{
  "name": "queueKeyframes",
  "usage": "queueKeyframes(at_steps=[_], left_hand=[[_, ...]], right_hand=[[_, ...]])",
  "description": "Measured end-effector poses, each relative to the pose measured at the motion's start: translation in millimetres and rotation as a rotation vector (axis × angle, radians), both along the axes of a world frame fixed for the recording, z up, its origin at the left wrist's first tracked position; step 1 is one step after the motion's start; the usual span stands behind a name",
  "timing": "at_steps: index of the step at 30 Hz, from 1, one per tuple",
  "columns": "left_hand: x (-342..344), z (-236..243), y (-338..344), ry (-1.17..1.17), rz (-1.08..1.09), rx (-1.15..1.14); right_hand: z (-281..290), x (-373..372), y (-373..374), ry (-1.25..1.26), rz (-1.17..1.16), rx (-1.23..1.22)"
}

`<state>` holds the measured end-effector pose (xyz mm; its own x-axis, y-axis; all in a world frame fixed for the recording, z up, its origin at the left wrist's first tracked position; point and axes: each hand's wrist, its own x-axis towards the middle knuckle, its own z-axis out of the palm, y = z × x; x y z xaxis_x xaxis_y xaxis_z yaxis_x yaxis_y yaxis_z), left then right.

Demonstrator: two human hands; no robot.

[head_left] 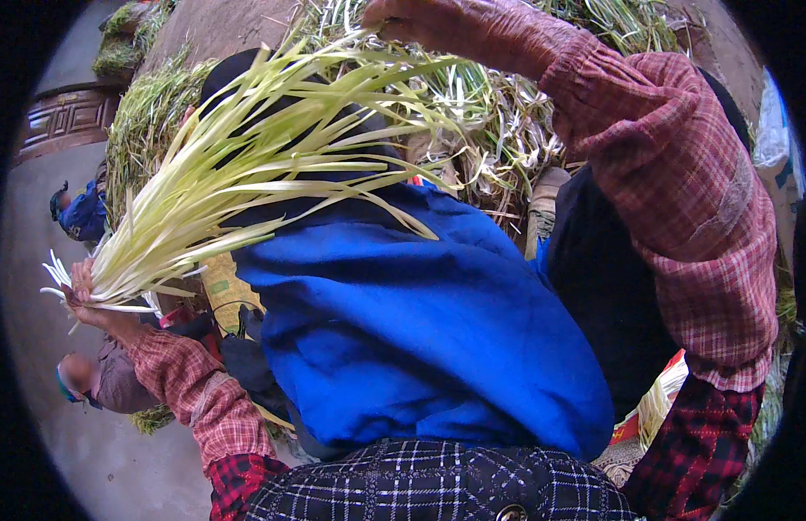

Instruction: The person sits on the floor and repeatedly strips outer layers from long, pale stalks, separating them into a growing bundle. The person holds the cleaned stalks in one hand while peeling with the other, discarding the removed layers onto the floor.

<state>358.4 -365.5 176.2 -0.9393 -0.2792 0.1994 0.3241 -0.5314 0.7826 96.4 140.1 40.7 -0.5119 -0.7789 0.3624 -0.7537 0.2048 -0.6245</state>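
The left hand [83,291], at the left edge of the frame, is closed around the white root ends of a bunch of leeks [247,165]. The grip sits at the base, where the stalks are gathered tight, so the whole bunch is controlled from one point and the pale yellow-green leaves fan out toward the upper centre of the frame.

The right hand [412,22], at the top centre, lies on the leaf tips. Its fingers are partly cut off by the frame edge; they appear curled over the leaves, but whether they pinch any cannot be told. With a hand at each end, the bunch is stretched diagonally across the upper left, clear of the lap, which in my judgement keeps the leaves aligned and open to view.

Both forearms wear red checked sleeves [681,200]. A blue cloth [420,330] covers the lap in the centre of the frame, under the bunch.

Behind the right hand, across the top of the frame, lies a heap of cut greens [507,113], near the leaf tips. A second pile of greens [147,122] sits in the upper left. At the lower left, another person [86,382] is crouched on the grey floor [38,260], well apart from the bunch.
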Motion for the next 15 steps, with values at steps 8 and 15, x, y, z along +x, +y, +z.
queueKeyframes(at_steps=[8, 15], left_hand=[[4, -4, -12, 0.031, 0.067, -0.008], [1, -11, -12, -0.008, 0.048, -0.02]], right_hand=[[2, -4, -2, -0.004, 0.015, 0.028], [15, -5, 6, 0.007, 0.009, 0.035]])
